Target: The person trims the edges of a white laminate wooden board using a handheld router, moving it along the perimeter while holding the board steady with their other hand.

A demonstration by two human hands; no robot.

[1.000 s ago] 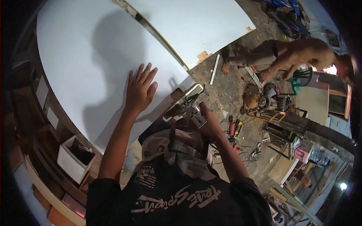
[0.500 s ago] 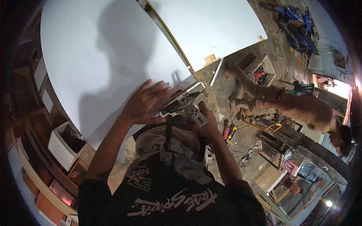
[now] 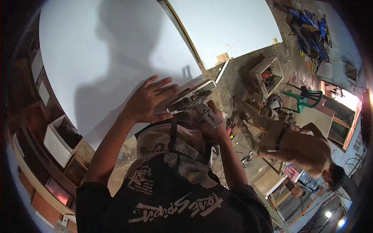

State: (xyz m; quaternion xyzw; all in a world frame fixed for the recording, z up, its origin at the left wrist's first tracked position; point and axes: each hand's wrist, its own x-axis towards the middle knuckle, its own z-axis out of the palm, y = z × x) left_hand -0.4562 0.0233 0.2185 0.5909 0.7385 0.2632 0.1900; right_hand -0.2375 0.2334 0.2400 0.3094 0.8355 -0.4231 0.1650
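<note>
My left hand (image 3: 145, 101) lies on the large white board (image 3: 70, 58) in front of me, its fingers stretched out. The thumb tip comes close to a metal tool (image 3: 191, 101) at the board's near right edge. That tool has a long pale-edged plate and a grey slotted metal arm sticking out toward me. My right hand (image 3: 213, 126) is closed around its outer end, with the fingers partly hidden behind the grey arm. From this view I cannot make out exactly what kind of tool it is. My shadow covers part of the board.
Beyond a narrow gap lies a second white panel (image 3: 229, 27). A white open box (image 3: 58, 141) stands at left. On the right, a bent-over person (image 3: 299, 149) works near a green chair (image 3: 305, 99) and an open crate (image 3: 268, 75). A water bottle (image 3: 309, 181) stands beyond.
The other person has moved nearer on the right and bent lower, uncovering the green chair. My view has shifted slightly. Both my hands keep nearly the same place, the right still holding the metal tool.
</note>
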